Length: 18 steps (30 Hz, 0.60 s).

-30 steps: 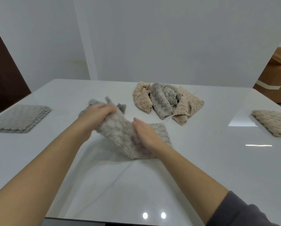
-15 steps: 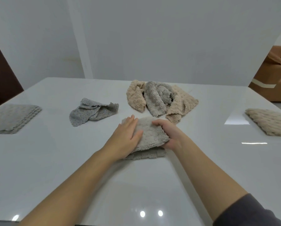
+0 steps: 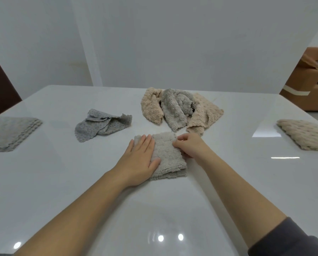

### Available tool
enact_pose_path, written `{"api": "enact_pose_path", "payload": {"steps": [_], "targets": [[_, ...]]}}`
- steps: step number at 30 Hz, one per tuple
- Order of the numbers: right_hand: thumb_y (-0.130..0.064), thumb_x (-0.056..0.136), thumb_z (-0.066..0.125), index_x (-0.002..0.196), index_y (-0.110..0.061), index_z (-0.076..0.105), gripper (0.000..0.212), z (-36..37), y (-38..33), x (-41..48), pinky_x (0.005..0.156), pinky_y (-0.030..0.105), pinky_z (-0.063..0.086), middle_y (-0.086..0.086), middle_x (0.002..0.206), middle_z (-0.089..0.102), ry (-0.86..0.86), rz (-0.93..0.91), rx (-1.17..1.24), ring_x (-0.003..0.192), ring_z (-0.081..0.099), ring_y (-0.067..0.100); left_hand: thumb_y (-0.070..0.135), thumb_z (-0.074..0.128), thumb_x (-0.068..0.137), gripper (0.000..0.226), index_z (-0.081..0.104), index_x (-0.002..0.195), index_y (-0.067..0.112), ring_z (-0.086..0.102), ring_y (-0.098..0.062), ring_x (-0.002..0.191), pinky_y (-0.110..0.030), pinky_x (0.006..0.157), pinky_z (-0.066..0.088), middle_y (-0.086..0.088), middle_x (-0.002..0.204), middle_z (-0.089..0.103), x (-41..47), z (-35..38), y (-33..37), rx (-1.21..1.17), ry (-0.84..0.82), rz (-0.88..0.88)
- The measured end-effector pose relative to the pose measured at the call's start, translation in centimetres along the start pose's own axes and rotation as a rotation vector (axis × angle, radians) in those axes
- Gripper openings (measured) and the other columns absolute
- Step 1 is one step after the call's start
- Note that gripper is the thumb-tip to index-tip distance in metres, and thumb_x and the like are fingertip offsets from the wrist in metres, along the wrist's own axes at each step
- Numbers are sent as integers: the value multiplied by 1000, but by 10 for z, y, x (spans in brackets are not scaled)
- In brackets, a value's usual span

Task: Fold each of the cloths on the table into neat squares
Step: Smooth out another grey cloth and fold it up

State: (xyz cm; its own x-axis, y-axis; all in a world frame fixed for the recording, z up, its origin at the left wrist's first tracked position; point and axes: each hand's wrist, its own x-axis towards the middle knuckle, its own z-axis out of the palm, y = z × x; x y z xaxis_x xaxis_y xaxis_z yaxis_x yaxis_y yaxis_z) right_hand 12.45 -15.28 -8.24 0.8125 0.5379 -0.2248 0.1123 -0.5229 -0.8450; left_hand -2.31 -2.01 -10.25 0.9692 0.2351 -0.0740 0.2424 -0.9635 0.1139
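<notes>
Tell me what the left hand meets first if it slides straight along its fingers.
Past the folded cloth it presses, the left hand would likely reach the leftmost beige cloth beyond, though depth is unclear.

**Pale grey cloth** [image 3: 170, 156]: plush, folded to a near-square, lying flat at the centre of the table [image 3: 228, 191]. **Thin grey cloth** [image 3: 101, 124]: crumpled, further back on the left. **Heap of beige and grey cloths** [image 3: 178, 109]: unfolded, just behind the centre cloth. **Folded grey stack** [image 3: 10, 132]: far left. **Folded beige cloth** [image 3: 305, 133]: far right.
</notes>
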Motion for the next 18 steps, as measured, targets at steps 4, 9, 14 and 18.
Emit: {"api": "enact_pose_path", "payload": {"steps": [4, 9, 14, 18], "targets": [[-15, 88, 62, 136, -9, 51, 50, 4, -2, 3, 88, 35, 51, 13, 119, 65, 66, -83, -292, 102, 62, 27, 53, 10, 100, 70, -10, 155, 14, -22, -11, 146, -40, 120, -12, 0, 162, -17, 0, 4, 1, 10, 12, 6], [-12, 92, 55, 146, -13, 37, 57, 8, -7, 0, 85, 31, 45, 13, 126, 58, 42, -145, -474, 113, 55, 28, 56, 9, 98, 73, -10, 155, 16, -22, -9, 146, -44, 120, -13, 2, 161, -18, 1, 7, 0, -35, -6, 5], [-22, 96, 46, 145, -16, 35, 51, -1, -14, -7, 93, 39, 43, 13, 139, 42, 145, -162, -529, 121, 48, 30, 47, 33, 101, 63, 15, 155, 21, 4, -14, 149, -46, 121, 7, 3, 163, 8, 22, -12, -29, -392, 190, -90], [-28, 98, 42, 149, -16, 28, 55, 16, -26, -21, 106, 46, 34, 12, 150, 32, 68, -269, -663, 134, 36, 32, 41, 57, 91, 59, 37, 145, 26, 51, -17, 120, -41, 103, 42, 6, 129, 53, 36, -24, -51, -650, 138, -166]]}}
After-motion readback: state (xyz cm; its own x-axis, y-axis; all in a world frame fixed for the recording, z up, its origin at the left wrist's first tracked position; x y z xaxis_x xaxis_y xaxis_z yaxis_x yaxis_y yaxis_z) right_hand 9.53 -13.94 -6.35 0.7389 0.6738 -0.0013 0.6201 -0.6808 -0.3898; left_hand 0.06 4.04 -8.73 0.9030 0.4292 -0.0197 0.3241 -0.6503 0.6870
